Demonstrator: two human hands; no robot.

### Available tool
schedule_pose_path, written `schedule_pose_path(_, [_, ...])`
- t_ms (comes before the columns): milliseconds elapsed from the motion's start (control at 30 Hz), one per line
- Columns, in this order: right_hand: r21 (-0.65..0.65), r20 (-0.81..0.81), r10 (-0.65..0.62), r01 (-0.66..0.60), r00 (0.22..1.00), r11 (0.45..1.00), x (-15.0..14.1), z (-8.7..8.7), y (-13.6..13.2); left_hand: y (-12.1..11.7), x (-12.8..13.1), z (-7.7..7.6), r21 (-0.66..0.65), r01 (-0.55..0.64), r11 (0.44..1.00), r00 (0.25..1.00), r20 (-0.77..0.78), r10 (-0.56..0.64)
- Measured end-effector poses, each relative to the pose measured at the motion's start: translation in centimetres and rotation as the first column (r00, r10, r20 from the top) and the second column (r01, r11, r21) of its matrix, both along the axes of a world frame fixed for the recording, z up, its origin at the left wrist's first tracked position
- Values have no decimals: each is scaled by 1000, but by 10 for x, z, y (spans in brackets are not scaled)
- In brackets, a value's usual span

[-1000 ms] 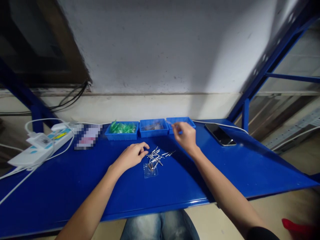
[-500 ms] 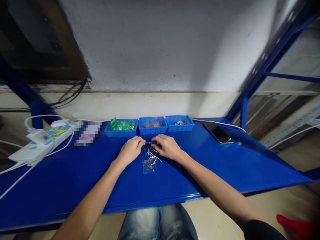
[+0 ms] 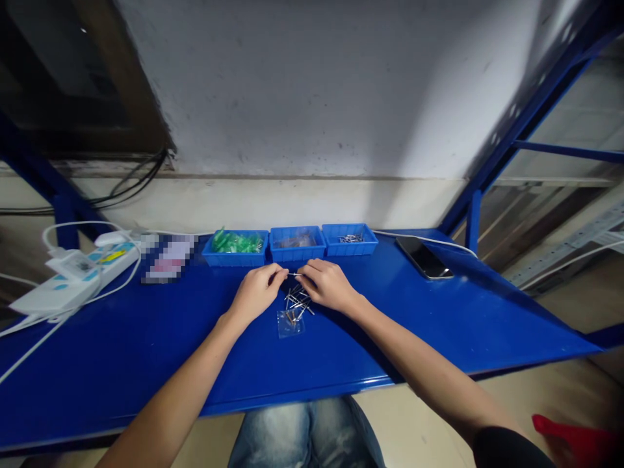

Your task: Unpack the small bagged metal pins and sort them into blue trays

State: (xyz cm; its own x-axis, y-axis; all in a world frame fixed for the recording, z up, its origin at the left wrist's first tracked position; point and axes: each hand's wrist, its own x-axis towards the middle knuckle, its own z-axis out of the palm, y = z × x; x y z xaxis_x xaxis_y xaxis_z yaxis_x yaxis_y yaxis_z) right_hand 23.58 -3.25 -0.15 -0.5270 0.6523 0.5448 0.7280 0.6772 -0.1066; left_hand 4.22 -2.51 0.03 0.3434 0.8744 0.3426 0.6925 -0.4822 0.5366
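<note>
Between my two hands a thin silvery blind rivet (image 3: 293, 274) lies roughly level just above the table. My left hand (image 3: 258, 289) pinches one end with thumb and forefinger. At the other end, the fingers of my right hand (image 3: 327, 283) are closed on it, partly hiding it. Just below my hands lies a loose pile of blind rivets (image 3: 299, 299) on the blue table (image 3: 195, 351). A small clear plastic bag (image 3: 291, 325) touches the near side of the pile, with a few copper-coloured pieces at its upper part.
Three blue bins stand along the back: one with green bags (image 3: 203, 257), one with clear bags (image 3: 297, 255), one with metal pieces (image 3: 353, 248). A phone (image 3: 425, 259) lies right. A white power strip (image 3: 73, 279) with cables and a blurred-out item (image 3: 168, 260) are left.
My right hand's thumb and fingers have closed in on the rivet's right end. Both hands have drawn slightly closer, so less of the rivet shows. The pile and bag look unchanged.
</note>
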Motion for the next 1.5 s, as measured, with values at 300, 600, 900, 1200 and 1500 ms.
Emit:
schedule_pose_path(300, [-81, -232, -677, 680, 699, 729, 55, 10, 30, 2, 2, -15, -150, 9, 989, 975, -220, -43])
schedule_pose_path(600, [-192, -19, -105, 100, 994, 976, 0, -1, 1, 12, -9, -15, -95, 70, 993, 992, -98, -79])
schedule_pose_path(900, [-179, 95, -29, 46, 995, 983, -6, -8, 0, 16, -22, -19, -200, 127, 972, 952, -251, -176])
schedule_pose_path(1200, [-161, 92, 24, -9, 995, 987, -10, -10, -3, 12, -19, -14, -113, 183, 977, 954, -219, -204])
schedule_pose_path(1500, [-149, 81, 55, -43, 995, 988, -10, -12, -2, 15, -33, -7, -169, 212, 963, 929, -272, -252])
